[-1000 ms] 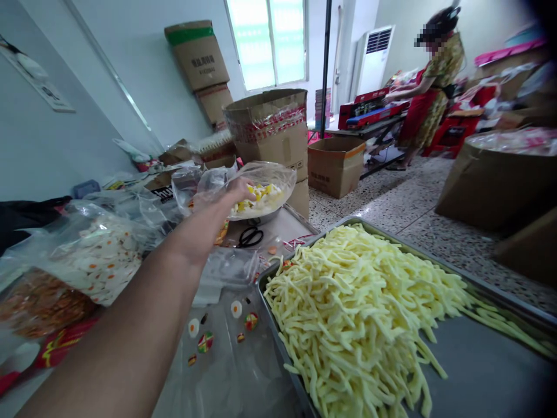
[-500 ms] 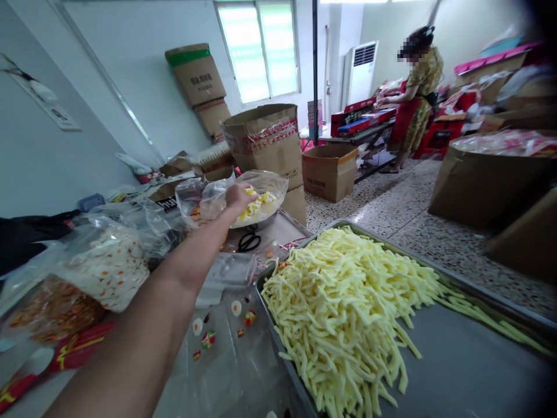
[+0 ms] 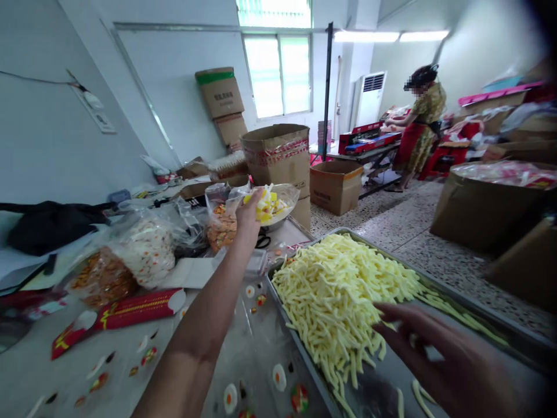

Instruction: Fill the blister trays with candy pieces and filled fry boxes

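Note:
My left hand [image 3: 249, 216] is closed round some yellow-and-white pieces [image 3: 266, 200] at a plastic-lined bowl [image 3: 285, 212]; its fingers are partly hidden. My right hand [image 3: 439, 348] has come in from the lower right, slightly blurred. Its fingers are apart, and their tips are at the edge of a heap of pale yellow, fry-shaped sticks [image 3: 339, 290], with nothing clearly held. The heap lies in a metal tray [image 3: 374, 377]. Left of my left forearm, a red paper carton [image 3: 134, 309] lies on the plastic-covered table [image 3: 174, 360].
Clear bags of orange pieces [image 3: 221, 229], white pieces [image 3: 150, 249] and brown pieces [image 3: 104, 276] stand at the left. Black scissors [image 3: 263, 239] lie by the bowl. Cardboard boxes [image 3: 278, 157] stand behind. A person [image 3: 420, 128] works at a red machine [image 3: 361, 139].
The view has tilted and swung left. My left hand has lifted slightly at the bowl, with pieces now showing at its fingers. My right hand has come into view beside the heap.

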Tool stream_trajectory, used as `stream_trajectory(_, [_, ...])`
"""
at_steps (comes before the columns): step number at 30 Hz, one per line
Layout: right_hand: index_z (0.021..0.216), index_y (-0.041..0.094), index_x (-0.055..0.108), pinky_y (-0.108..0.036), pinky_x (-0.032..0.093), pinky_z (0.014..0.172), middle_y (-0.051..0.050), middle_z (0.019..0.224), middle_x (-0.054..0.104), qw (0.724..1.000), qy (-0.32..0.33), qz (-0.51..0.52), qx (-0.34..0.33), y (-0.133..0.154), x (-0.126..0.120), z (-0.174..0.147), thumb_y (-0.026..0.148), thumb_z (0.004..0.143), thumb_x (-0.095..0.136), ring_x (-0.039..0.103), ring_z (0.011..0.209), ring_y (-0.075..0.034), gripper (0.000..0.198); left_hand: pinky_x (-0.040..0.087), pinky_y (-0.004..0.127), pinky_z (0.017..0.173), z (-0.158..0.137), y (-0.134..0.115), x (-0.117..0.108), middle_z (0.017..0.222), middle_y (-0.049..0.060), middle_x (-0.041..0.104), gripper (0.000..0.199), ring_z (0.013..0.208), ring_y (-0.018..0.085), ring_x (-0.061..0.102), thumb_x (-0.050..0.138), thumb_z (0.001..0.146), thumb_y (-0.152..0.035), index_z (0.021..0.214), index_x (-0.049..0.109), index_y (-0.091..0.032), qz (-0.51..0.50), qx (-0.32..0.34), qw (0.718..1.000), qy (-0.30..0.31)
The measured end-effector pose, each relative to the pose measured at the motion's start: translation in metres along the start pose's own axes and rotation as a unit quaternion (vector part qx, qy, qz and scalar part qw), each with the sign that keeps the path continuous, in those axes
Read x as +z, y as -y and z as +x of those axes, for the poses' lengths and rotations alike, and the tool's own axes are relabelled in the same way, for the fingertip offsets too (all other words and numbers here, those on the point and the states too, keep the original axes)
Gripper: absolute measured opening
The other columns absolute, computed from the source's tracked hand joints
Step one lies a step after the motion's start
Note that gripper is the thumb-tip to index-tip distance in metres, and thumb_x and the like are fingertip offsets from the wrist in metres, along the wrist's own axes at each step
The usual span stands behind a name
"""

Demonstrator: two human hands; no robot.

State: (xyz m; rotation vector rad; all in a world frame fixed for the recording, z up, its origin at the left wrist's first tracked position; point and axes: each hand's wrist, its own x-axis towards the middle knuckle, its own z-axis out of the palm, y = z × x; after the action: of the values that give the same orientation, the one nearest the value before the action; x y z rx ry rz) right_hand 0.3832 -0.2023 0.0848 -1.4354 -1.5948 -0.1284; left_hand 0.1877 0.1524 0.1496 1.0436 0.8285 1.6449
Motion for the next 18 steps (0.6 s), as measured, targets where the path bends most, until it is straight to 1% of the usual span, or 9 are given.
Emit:
stream_trajectory(2, [0.108,0.025,0.073,-0.022,0.049,0.05,-0.001,0.075,0.07,0.996,0.045,0.082,0.008,0.022,0.017,0.028,0.041,0.093,0.069,0.06,0.053,-0.012,0.022,0.05,0.024,0.055,-0.042,-0.009,-0.022,0.093,0.007,0.072,0.042,0.066,0.013,0.064,0.086,0.066,-0.043,0.091,0.068,-0.015,-0.031,-0.04,0.999,-0.01])
stream_trajectory(4, [0.113,0.022,0.072,-0.023,0.049,0.054,-0.002,0.078,0.07,0.98,0.083,0.173,0.046,0.045,0.043,0.053,0.041,0.094,0.067,0.062,0.06,-0.013,0.027,0.049,0.023,0.054,-0.088,-0.016,-0.049,0.087,0.004,0.071,0.042,0.062,0.012,0.062,0.088,0.063,-0.041,0.09,0.067,-0.016,-0.057,-0.076,0.995,-0.041])
stream_trajectory(7, [0.119,0.02,0.071,-0.024,0.049,0.059,-0.003,0.084,0.07,0.956,0.081,0.279,0.045,0.087,0.097,0.07,0.042,0.09,0.071,0.06,0.064,-0.014,0.037,0.049,0.022,0.058,-0.158,-0.024,-0.089,0.08,0.001,0.068,0.041,0.062,0.01,0.061,0.089,0.062,-0.04,0.088,0.067,-0.017,-0.104,-0.099,0.987,-0.077])
stream_trajectory(8, [0.117,0.02,0.072,-0.025,0.049,0.06,-0.003,0.085,0.07,0.954,0.081,0.286,0.03,0.103,0.115,0.069,0.04,0.086,0.074,0.059,0.064,-0.013,0.037,0.05,0.022,0.061,-0.179,-0.025,-0.101,0.08,0.0,0.068,0.04,0.064,0.011,0.063,0.088,0.061,-0.038,0.088,0.067,-0.017,-0.12,-0.097,0.985,-0.082])
stream_trajectory(10, [0.1,0.021,0.077,-0.025,0.048,0.063,-0.002,0.082,0.069,0.948,0.084,0.305,0.022,0.134,0.146,0.056,0.032,0.082,0.075,0.058,0.064,-0.013,0.021,0.051,0.021,0.067,-0.215,-0.029,-0.125,0.082,-0.001,0.069,0.036,0.07,0.011,0.065,0.087,0.061,-0.035,0.086,0.068,-0.017,-0.141,-0.088,0.981,-0.095])
stream_trajectory(12, [0.083,0.021,0.075,-0.025,0.048,0.064,-0.001,0.077,0.069,0.929,0.09,0.352,0.067,0.162,0.168,0.034,0.026,0.079,0.073,0.06,0.065,-0.013,0.007,0.05,0.02,0.07,-0.243,-0.034,-0.147,0.082,-0.002,0.07,0.034,0.072,0.01,0.066,0.085,0.06,-0.033,0.085,0.068,-0.017,-0.15,-0.083,0.978,-0.121])
stream_trajectory(13, [0.082,0.02,0.072,-0.025,0.048,0.063,0.0,0.074,0.068,0.913,0.091,0.385,0.104,0.174,0.176,0.023,0.025,0.077,0.073,0.06,0.065,-0.014,0.007,0.05,0.02,0.069,-0.254,-0.037,-0.157,0.081,-0.003,0.069,0.034,0.071,0.01,0.066,0.085,0.06,-0.033,0.085,0.067,-0.018,-0.152,-0.082,0.976,-0.133])
stream_trajectory(16, [0.094,0.021,0.064,-0.022,0.046,0.052,0.005,0.067,0.063,0.852,0.104,0.468,0.21,0.196,0.193,-0.004,0.029,0.067,0.08,0.058,0.057,-0.013,0.033,0.047,0.02,0.061,-0.274,-0.047,-0.183,0.077,-0.005,0.067,0.037,0.063,0.009,0.063,0.086,0.061,-0.034,0.088,0.066,-0.018,-0.145,-0.089,0.969,-0.177])
stream_trajectory(18, [0.089,0.02,0.061,-0.021,0.043,0.045,0.007,0.061,0.059,0.819,0.132,0.496,0.257,0.203,0.202,-0.011,0.037,0.064,0.083,0.053,0.05,-0.011,0.038,0.044,0.02,0.057,-0.28,-0.052,-0.197,0.076,-0.005,0.066,0.04,0.06,0.009,0.061,0.087,0.06,-0.035,0.089,0.065,-0.018,-0.124,-0.094,0.965,-0.21])
